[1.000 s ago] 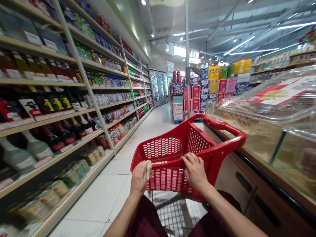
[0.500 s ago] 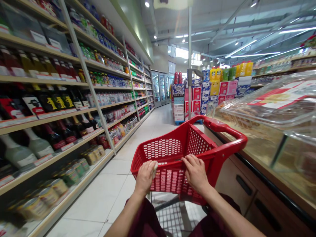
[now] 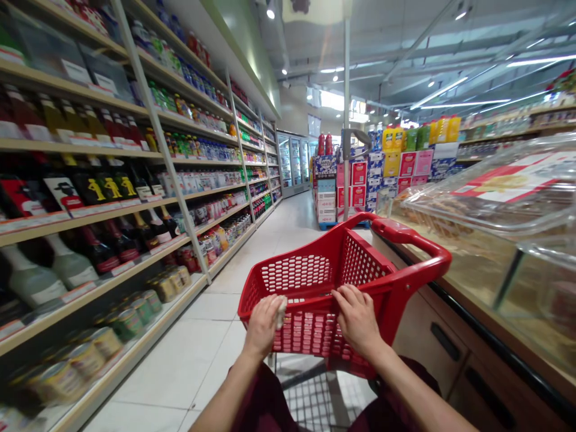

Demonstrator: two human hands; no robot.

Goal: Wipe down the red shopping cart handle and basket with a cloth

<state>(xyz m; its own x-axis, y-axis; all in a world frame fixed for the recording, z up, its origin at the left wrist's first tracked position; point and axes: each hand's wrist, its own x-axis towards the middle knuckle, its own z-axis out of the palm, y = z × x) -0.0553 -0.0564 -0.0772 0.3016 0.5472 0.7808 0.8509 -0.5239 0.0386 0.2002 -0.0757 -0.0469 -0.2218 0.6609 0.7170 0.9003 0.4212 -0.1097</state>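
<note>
A red plastic shopping cart [image 3: 310,327] stands sideways right in front of me, its basket walls full of small holes and its handle at the right. My left hand [image 3: 263,324] is closed over the near rim toward the left end, with a crumpled whitish cloth [image 3: 281,312] showing between thumb and fingers. Farther right on the same rim, my right hand [image 3: 357,315] is closed with its fingers hooked over the top edge. No goods show in the part of the basket I can see.
Shelves [image 3: 135,150] of bottles and cans line the left side. At the right runs a display counter [image 3: 508,276] topped by clear plastic food packs [image 3: 499,186]. Stacked drink cartons [image 3: 326,195] and a pole [image 3: 346,78] stand ahead, beyond tiled floor [image 3: 189,348]. Glass-door fridges [image 3: 294,159] are farther back.
Almost nothing differs. Both hands stay on the cart's rim, and the view has shifted only very slightly.
</note>
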